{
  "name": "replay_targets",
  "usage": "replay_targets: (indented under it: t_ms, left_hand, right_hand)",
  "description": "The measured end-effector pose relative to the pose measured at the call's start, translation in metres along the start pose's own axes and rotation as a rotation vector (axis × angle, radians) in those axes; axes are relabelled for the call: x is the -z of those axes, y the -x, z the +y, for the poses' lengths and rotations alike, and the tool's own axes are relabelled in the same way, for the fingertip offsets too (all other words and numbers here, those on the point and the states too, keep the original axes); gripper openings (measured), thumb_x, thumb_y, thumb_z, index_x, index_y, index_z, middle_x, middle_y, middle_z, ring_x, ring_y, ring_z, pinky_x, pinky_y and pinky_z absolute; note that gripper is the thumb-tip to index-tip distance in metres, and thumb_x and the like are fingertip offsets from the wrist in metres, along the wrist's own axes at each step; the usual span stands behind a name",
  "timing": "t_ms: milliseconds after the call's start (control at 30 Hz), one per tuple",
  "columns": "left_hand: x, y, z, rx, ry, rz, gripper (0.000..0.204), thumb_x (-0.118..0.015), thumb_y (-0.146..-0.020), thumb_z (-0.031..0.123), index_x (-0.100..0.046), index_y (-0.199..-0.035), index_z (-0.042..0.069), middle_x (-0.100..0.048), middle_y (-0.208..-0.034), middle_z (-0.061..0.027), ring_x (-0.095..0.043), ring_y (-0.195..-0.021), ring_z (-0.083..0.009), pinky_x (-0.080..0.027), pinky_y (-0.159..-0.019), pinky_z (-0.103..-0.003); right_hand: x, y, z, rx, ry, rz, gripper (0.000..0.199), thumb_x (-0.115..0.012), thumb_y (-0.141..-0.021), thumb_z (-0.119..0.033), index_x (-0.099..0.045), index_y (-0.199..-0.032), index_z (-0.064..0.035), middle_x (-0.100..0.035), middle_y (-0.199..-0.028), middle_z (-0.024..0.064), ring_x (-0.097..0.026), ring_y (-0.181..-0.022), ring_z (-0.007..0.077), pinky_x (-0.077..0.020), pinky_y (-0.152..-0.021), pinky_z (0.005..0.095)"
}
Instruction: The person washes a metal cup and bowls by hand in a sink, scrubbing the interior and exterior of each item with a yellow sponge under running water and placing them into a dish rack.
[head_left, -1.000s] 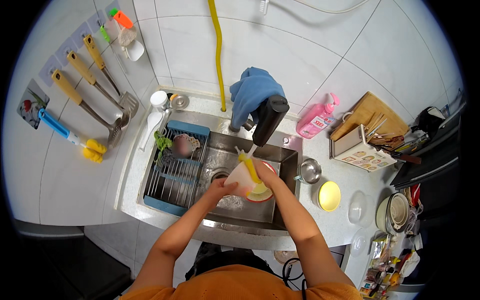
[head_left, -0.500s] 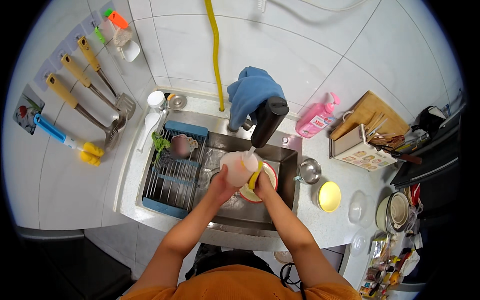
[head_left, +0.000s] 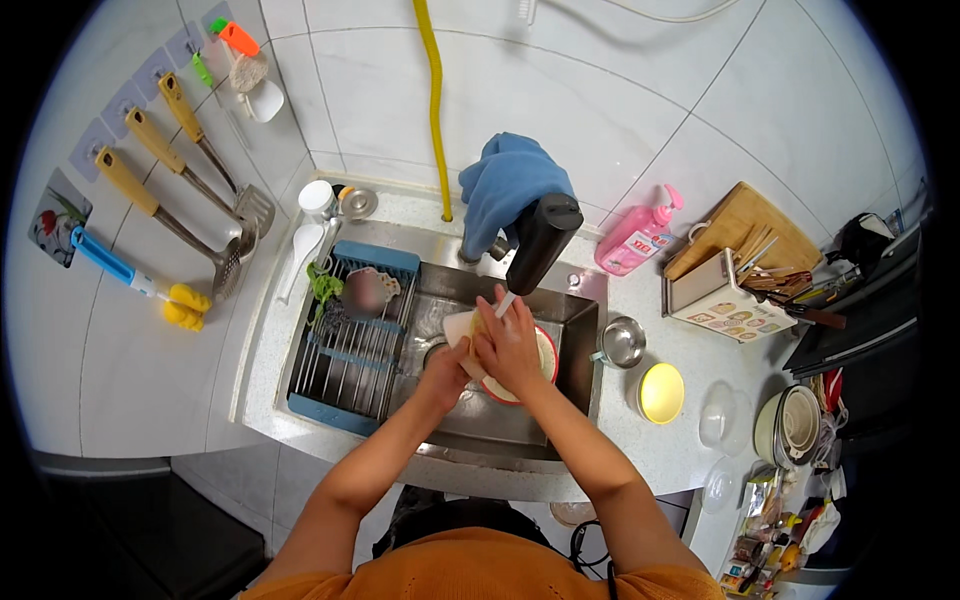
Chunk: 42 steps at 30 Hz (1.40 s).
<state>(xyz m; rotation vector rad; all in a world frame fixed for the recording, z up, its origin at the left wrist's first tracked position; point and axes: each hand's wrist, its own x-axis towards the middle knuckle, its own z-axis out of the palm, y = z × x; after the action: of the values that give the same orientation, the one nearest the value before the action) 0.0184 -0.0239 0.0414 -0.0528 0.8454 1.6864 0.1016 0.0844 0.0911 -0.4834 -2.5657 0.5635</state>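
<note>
Above the sink point(head_left: 575, 340), my left hand point(head_left: 447, 376) is closed around a pale, translucent cup-like container point(head_left: 458, 325), tilted under the tap. My right hand point(head_left: 510, 345) lies across the container's side and mouth, its fingers stretched out; a yellowish patch shows beneath them, too covered to make out. A stream of water point(head_left: 506, 303) falls from the black tap head point(head_left: 544, 242) onto the right hand's fingers. Below my hands, a red-rimmed white bowl point(head_left: 547, 355) sits in the sink, partly hidden by the right hand and wrist.
A blue-ended drying rack point(head_left: 345, 412) spans the sink's left side, with greens point(head_left: 323, 285) on it. A blue cloth point(head_left: 515, 180) drapes over the tap. To the right stand a pink pump bottle point(head_left: 637, 240), a metal cup point(head_left: 623, 342), a yellow bowl point(head_left: 661, 393) and a utensil holder point(head_left: 725, 300).
My right hand has moved up and left from beside the container to over it, its fingers now extended. The yellow item at that hand is now mostly covered. The container has tilted.
</note>
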Motion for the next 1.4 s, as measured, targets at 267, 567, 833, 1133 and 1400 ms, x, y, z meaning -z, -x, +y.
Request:
replay_targets:
  t_ms: [267, 567, 833, 1133, 1400]
  left_hand:
    - [0.009, 0.023, 0.0, -0.102, -0.684, -0.31, 0.027, -0.055, -0.087, 0.02, -0.059, -0.102, -0.001, -0.061, -0.092, -0.0008, -0.054, -0.085, -0.0065, -0.043, -0.076, -0.023]
    - [0.008, 0.02, 0.007, -0.183, -0.415, -0.195, 0.03, -0.054, -0.087, 0.018, -0.054, -0.109, -0.001, -0.06, -0.101, -0.0039, -0.055, -0.092, -0.0106, -0.043, -0.082, -0.025]
    - [0.018, 0.015, 0.004, -0.12, -0.253, -0.128, 0.028, -0.052, -0.088, 0.016, -0.053, -0.11, -0.001, -0.059, -0.104, -0.0062, -0.055, -0.093, -0.0114, -0.043, -0.083, -0.025]
    - [0.007, 0.025, 0.021, -0.048, -0.631, -0.251, 0.03, -0.055, -0.086, 0.016, -0.054, -0.111, -0.001, -0.059, -0.103, -0.0036, -0.053, -0.094, -0.0099, -0.042, -0.082, -0.024]
    - [0.005, 0.029, 0.018, 0.019, -0.907, -0.354, 0.027, -0.058, -0.085, 0.017, -0.057, -0.106, 0.001, -0.06, -0.089, 0.0008, -0.052, -0.08, -0.0049, -0.042, -0.07, -0.021]
  right_hand:
    - [-0.017, -0.017, 0.098, -0.013, -0.351, -0.615, 0.03, -0.047, -0.084, -0.023, -0.054, -0.105, -0.0024, -0.061, -0.094, 0.0141, -0.06, -0.083, 0.0272, -0.0486, -0.075, 0.0366]
    - [-0.019, 0.032, 0.057, -1.247, -1.543, -0.2, 0.042, -0.039, -0.089, -0.048, -0.054, -0.108, -0.0135, -0.06, -0.094, 0.0035, -0.06, -0.077, 0.0128, -0.0506, -0.065, 0.0242]
    - [-0.024, 0.056, 0.05, -0.368, -0.38, 0.036, 0.047, -0.051, -0.086, -0.026, -0.039, -0.128, -0.0078, -0.042, -0.121, 0.0171, -0.046, -0.109, 0.0267, -0.0378, -0.09, 0.0314]
    - [0.031, 0.023, 0.057, -0.261, -0.527, 0.14, 0.031, -0.061, -0.075, -0.01, -0.053, -0.105, -0.0059, -0.054, -0.1, 0.0109, -0.053, -0.094, 0.0233, -0.0436, -0.078, 0.0297]
    - [0.01, -0.008, 0.029, -0.049, -0.469, -0.295, 0.027, -0.05, -0.082, -0.021, -0.058, -0.105, -0.0088, -0.057, -0.099, 0.0116, -0.052, -0.094, 0.0305, -0.0423, -0.083, 0.0337]
